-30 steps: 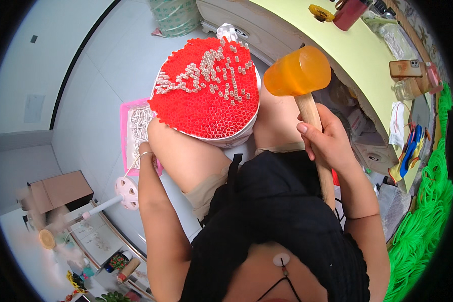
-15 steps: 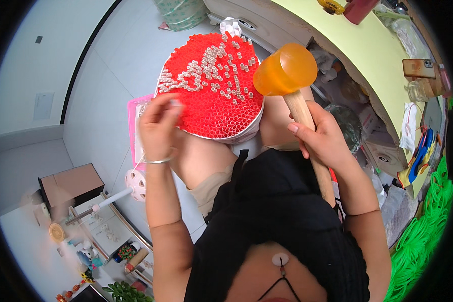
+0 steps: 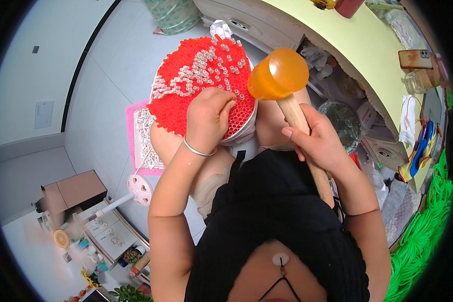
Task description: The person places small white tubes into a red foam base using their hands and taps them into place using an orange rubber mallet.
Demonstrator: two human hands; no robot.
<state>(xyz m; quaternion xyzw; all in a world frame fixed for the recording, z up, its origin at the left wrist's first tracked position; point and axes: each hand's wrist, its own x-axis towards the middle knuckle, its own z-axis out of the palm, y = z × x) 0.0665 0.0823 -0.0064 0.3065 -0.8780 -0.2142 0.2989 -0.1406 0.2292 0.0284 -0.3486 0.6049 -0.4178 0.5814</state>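
My left hand (image 3: 208, 117) hovers at the near part of a round bundle of red tubes (image 3: 171, 116), thumb and fingertips pinched together. Whatever they pinch is too small and hidden to make out. Rows of short white tubes (image 3: 187, 80) stand up from the red tube ends in a zigzag pattern. The bundle rests between my knees, a pale wrap round its side. On the right, my right hand (image 3: 319, 138) grips the wooden handle of a mallet (image 3: 282, 75). Its translucent orange head points up and away, just right of the bundle and apart from it.
A pink basket (image 3: 132, 136) full of small white tubes stands on the floor left of my leg. Right is a pale green tabletop (image 3: 372, 55) with a phone (image 3: 416, 59) and glass jar (image 3: 414, 86). Bright green cord (image 3: 420, 241) lies at the lower right.
My left hand has moved right, from the bundle's left edge to over its near part. Earlier a blurred whitish bit showed at its fingertips. The mallet stays in my right hand, nearly still.
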